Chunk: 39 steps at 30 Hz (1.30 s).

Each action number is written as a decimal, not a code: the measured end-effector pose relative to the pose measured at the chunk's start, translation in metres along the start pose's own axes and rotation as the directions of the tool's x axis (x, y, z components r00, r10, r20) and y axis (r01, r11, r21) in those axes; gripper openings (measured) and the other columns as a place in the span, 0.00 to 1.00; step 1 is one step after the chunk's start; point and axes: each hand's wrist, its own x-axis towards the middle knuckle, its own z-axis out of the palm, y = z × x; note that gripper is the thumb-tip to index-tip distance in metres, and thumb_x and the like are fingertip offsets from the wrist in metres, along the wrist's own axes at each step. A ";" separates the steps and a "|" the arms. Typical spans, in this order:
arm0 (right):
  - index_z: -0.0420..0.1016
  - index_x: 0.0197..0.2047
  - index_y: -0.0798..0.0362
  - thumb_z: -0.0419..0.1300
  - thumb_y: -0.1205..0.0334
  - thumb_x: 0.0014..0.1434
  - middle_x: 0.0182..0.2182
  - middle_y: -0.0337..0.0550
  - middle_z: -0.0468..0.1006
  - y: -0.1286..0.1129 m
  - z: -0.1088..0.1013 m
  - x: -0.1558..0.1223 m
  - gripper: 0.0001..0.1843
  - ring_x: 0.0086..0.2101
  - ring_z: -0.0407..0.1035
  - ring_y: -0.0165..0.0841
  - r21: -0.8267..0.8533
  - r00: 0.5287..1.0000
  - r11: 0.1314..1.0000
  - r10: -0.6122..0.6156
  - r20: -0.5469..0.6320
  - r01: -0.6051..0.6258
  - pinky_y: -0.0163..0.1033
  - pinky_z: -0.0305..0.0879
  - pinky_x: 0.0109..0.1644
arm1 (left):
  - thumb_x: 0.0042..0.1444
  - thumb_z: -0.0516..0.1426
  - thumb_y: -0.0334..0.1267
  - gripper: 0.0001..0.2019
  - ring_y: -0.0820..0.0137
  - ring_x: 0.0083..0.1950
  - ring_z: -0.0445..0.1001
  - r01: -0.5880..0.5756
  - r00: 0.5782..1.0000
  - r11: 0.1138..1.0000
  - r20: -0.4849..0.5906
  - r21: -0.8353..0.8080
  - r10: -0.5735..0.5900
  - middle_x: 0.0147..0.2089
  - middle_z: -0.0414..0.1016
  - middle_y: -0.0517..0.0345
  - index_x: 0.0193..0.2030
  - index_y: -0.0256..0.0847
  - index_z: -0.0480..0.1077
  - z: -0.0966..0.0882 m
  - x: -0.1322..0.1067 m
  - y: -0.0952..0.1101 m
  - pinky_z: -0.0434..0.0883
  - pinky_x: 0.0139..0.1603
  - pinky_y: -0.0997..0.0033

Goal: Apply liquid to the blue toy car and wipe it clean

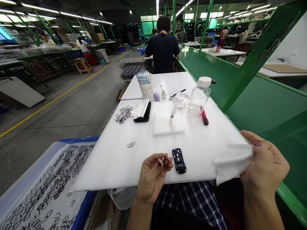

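Between the fingertips of my left hand (152, 175) is a small, glossy, dark reddish-brown piece (164, 160), partly hidden by the fingers. Just right of that hand, a shiny dark toy car (179, 160) lies on the white tabletop (110, 166). My right hand (267, 166), beyond the table's right edge, grips a white cloth (231, 163) that hangs leftward over the tabletop. Farther in, a syringe (172, 114) rests on a white foam block (169, 129). Two thin black rings (131, 144) lie to the left.
A clear jar (199, 99), red cutter (204, 116) and crumpled tissue (181, 99) stand or lie at right. Phone (144, 115), patterned tumbler (145, 84) and a pile of black rings (123, 114) are at left. A blue-edged tray (83, 139) holds many rings. A person (163, 48) sits ahead.
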 end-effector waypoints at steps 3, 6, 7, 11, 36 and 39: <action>0.60 0.27 0.49 0.55 0.58 0.63 0.15 0.30 0.61 -0.024 0.014 -0.018 0.13 0.17 0.57 0.29 0.274 0.953 0.949 0.071 0.295 -0.155 0.37 0.61 0.24 | 0.46 0.69 0.38 0.08 0.75 0.32 0.78 0.011 1.000 1.000 -0.020 0.007 -0.010 0.31 0.81 0.55 0.34 0.38 0.81 0.002 0.000 0.001 0.75 0.36 0.82; 0.65 0.27 0.51 0.58 0.56 0.62 0.14 0.31 0.60 -0.038 0.032 -0.043 0.13 0.15 0.53 0.25 0.093 0.785 0.995 -0.020 0.619 -0.047 0.32 0.50 0.17 | 0.43 0.71 0.38 0.10 0.75 0.31 0.78 0.017 0.998 1.000 -0.053 0.010 -0.016 0.31 0.81 0.55 0.33 0.39 0.81 0.003 0.000 0.001 0.75 0.35 0.81; 0.68 0.28 0.52 0.59 0.58 0.61 0.16 0.32 0.64 -0.040 0.038 -0.050 0.11 0.16 0.56 0.25 0.032 0.743 0.996 -0.080 0.665 0.078 0.31 0.52 0.18 | 0.42 0.71 0.39 0.10 0.75 0.31 0.78 0.018 0.998 1.000 -0.060 0.011 -0.018 0.30 0.81 0.55 0.32 0.39 0.81 0.003 0.000 0.001 0.75 0.35 0.81; 0.75 0.41 0.53 0.58 0.69 0.61 0.28 0.42 0.76 -0.037 0.059 -0.070 0.06 0.26 0.68 0.28 0.160 0.571 0.879 -0.420 0.705 0.450 0.33 0.66 0.28 | 0.39 0.73 0.38 0.11 0.76 0.29 0.77 0.009 0.997 1.000 -0.079 0.015 -0.008 0.28 0.81 0.58 0.31 0.40 0.81 0.005 -0.002 0.001 0.74 0.34 0.82; 0.78 0.38 0.52 0.56 0.65 0.63 0.29 0.41 0.73 0.010 0.033 -0.049 0.08 0.29 0.68 0.29 -0.208 0.661 0.916 -0.078 0.746 0.343 0.35 0.62 0.33 | 0.52 0.66 0.33 0.06 0.71 0.39 0.78 -0.268 0.930 0.466 0.101 0.843 0.354 0.37 0.81 0.59 0.38 0.44 0.80 0.004 -0.005 0.003 0.75 0.42 0.75; 0.77 0.39 0.52 0.56 0.65 0.63 0.29 0.40 0.72 0.010 0.030 -0.053 0.08 0.28 0.67 0.28 -0.205 0.643 0.918 -0.068 0.763 0.340 0.34 0.61 0.32 | 0.54 0.63 0.29 0.08 0.70 0.39 0.76 -0.426 0.838 0.074 0.362 0.902 0.409 0.38 0.79 0.57 0.41 0.41 0.78 0.007 -0.005 -0.007 0.73 0.42 0.72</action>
